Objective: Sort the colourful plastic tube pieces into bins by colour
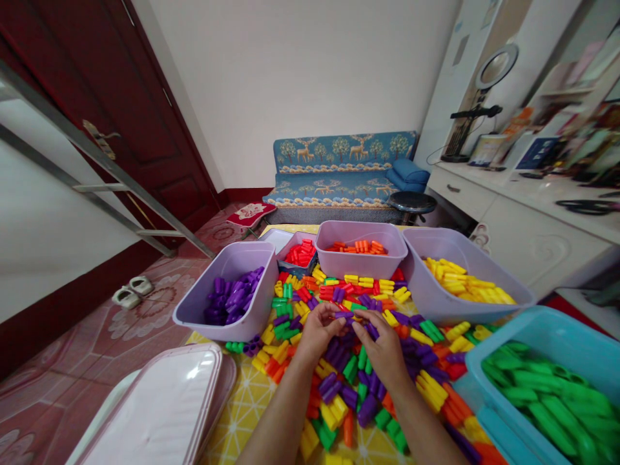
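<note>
My left hand (320, 328) and my right hand (381, 342) meet over a heap of coloured plastic tube pieces in the middle of the table. Their fingertips close on a purple tube piece (345, 316), partly hidden by the fingers. Beneath and around both hands lie loose purple, green, yellow, orange and red pieces, many joined side by side in short rows. A yellow row (334, 412) and a green row (325, 433) lie between my forearms.
Lilac tubs hold purple pieces (235, 294), orange pieces (361, 247) and yellow pieces (467, 281). Red pieces (300, 253) fill a small box. Green pieces fill a turquoise tub (504, 400) at right. Pale lids (159, 400) lie at left. Beyond stand a ladder (106, 155) and sofa (339, 168).
</note>
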`<act>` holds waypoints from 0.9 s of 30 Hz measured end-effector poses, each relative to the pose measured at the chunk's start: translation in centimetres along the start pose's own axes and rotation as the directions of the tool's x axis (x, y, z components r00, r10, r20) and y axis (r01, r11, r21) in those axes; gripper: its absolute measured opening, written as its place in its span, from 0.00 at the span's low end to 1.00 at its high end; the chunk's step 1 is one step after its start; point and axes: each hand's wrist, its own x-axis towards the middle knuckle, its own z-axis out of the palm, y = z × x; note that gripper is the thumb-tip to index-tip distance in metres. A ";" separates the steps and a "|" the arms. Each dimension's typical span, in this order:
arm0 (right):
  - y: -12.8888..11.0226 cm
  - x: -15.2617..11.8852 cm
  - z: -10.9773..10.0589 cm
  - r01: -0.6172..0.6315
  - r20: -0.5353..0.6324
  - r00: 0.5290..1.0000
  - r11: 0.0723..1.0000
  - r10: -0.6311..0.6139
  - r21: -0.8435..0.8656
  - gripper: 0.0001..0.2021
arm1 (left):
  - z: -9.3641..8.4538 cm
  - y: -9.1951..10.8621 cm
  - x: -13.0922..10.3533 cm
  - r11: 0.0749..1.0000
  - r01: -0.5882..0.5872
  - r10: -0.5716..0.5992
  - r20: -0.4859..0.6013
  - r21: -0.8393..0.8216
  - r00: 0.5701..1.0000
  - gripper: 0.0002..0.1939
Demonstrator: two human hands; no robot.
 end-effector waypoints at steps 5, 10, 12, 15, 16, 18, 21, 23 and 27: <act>0.4 0.0 0.1 -0.002 0.029 1.000 1.000 0.003 -0.027 0.10 | -0.4 1.1 0.1 0.995 -0.078 0.071 -0.116 -0.055 0.991 0.20; 0.6 0.0 0.1 0.007 0.030 1.000 1.000 -0.006 -0.022 0.10 | -1.5 5.1 -0.5 0.896 -0.438 0.355 -0.466 -0.080 0.811 0.19; 0.6 0.0 0.1 0.009 0.027 1.000 1.000 -0.009 -0.026 0.10 | -1.9 7.1 -1.0 0.829 -0.557 0.444 -0.544 -0.054 0.712 0.21; 0.6 0.0 0.2 0.006 0.031 1.000 1.000 -0.005 -0.024 0.10 | -2.3 9.3 -1.6 0.752 -0.656 0.493 -0.608 -0.062 0.622 0.28; 0.6 0.0 0.1 0.003 0.033 0.999 1.000 -0.002 -0.024 0.10 | -2.4 9.8 -1.8 0.735 -0.674 0.496 -0.621 -0.071 0.607 0.31; 0.5 0.0 0.1 -0.001 0.037 0.999 1.000 0.002 -0.023 0.11 | -2.4 10.3 -2.0 0.717 -0.691 0.491 -0.640 -0.089 0.592 0.36; 0.4 0.0 0.0 -0.013 0.036 0.999 1.000 0.014 -0.021 0.11 | -2.0 10.3 -2.1 0.733 -0.668 0.448 -0.651 -0.125 0.613 0.43; 0.4 0.0 -0.1 -0.028 0.026 0.999 0.999 0.028 -0.016 0.12 | -1.5 10.1 -2.2 0.763 -0.632 0.417 -0.642 -0.138 0.643 0.45; 0.3 0.1 -0.2 -0.041 0.007 0.999 0.999 0.041 -0.004 0.12 | -0.6 9.9 -2.4 0.777 -0.620 0.435 -0.625 -0.103 0.649 0.46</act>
